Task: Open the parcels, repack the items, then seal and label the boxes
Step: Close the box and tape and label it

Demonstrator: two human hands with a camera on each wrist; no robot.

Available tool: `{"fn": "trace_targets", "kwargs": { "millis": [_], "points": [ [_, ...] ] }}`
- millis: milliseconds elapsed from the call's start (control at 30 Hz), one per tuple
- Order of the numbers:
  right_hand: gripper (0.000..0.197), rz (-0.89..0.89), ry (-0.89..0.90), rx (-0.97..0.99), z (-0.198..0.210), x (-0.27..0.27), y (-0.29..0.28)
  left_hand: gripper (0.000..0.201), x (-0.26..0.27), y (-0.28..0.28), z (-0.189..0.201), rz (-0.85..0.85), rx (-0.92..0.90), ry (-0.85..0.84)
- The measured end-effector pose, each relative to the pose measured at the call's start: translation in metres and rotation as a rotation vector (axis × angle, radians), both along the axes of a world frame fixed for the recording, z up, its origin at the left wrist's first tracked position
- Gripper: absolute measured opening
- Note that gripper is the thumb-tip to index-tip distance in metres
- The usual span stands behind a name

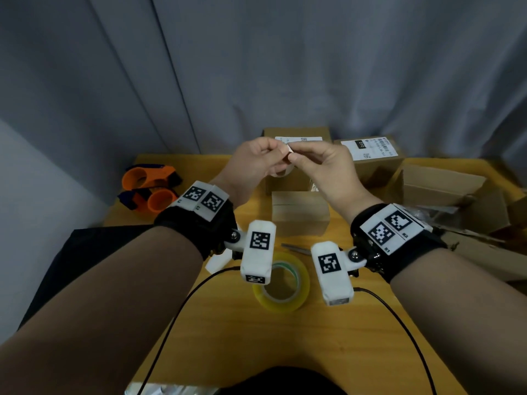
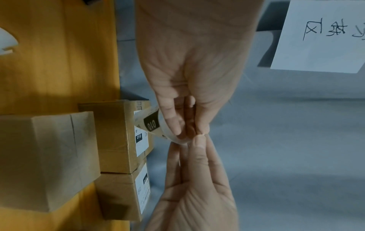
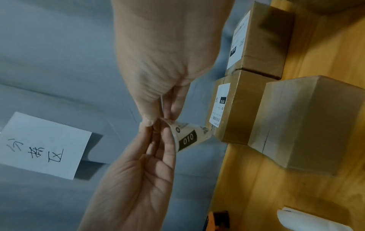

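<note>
Both hands are raised above the table and meet at one corner of a white shipping label (image 1: 283,173) printed "010" (image 2: 151,125) (image 3: 187,138). My left hand (image 1: 272,151) (image 2: 188,128) pinches the corner between thumb and fingers. My right hand (image 1: 297,156) (image 3: 158,118) pinches the same corner from the other side, thumb tip against it. The label curls down under the hands. Below them stands a plain taped box (image 1: 299,213) with no label. Two labelled boxes (image 1: 296,134) (image 1: 370,158) stand behind it.
A clear tape roll (image 1: 282,283) and scissors (image 1: 296,248) lie near the front. Two orange tape dispensers (image 1: 148,189) sit at the left edge. An open carton (image 1: 445,189) with packing stands at the right. A handwritten sheet (image 2: 320,36) hangs on the grey curtain.
</note>
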State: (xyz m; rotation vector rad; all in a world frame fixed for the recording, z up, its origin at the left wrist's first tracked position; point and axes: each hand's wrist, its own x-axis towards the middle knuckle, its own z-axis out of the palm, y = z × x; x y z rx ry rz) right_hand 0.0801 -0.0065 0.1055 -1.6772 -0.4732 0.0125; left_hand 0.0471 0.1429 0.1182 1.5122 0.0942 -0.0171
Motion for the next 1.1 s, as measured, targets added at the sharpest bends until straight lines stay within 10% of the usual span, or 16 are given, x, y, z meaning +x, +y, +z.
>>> {"fn": "trace_targets", "kwargs": {
  "millis": [1100],
  "points": [
    [0.016,0.015,0.08,0.068,-0.0066,0.0049,0.0013,0.011,0.0026,-0.0067,0.0014,0.053,0.172,0.004]
  ]
}}
